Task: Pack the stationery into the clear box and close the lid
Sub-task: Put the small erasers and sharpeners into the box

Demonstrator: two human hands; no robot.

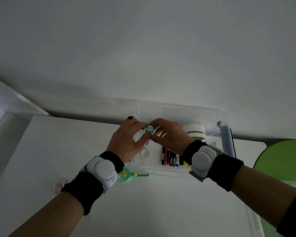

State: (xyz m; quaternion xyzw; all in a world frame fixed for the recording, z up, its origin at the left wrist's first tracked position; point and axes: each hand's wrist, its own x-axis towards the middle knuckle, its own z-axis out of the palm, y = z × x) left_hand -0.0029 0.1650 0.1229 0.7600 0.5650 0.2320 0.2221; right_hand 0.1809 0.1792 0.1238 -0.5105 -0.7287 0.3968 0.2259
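Observation:
The clear box (161, 169) stands open at the back of the white table, its lid (181, 108) raised against the wall. Inside lie several markers (171, 157), a small clear round container (145, 153) and two stacked tape rolls (194, 131). Above the box, my left hand (126, 139) and my right hand (169, 135) meet and both pinch a small teal-capped tube (149, 130) with a purple-marked body. Green scissors (132, 175) lie on the table just in front of the box.
A pink object (60, 185) shows beside my left wrist, partly hidden by it. A blue latch (226, 139) sits on the box's right end. A green round seat (284, 158) stands at the table's right. The wall runs close behind the box.

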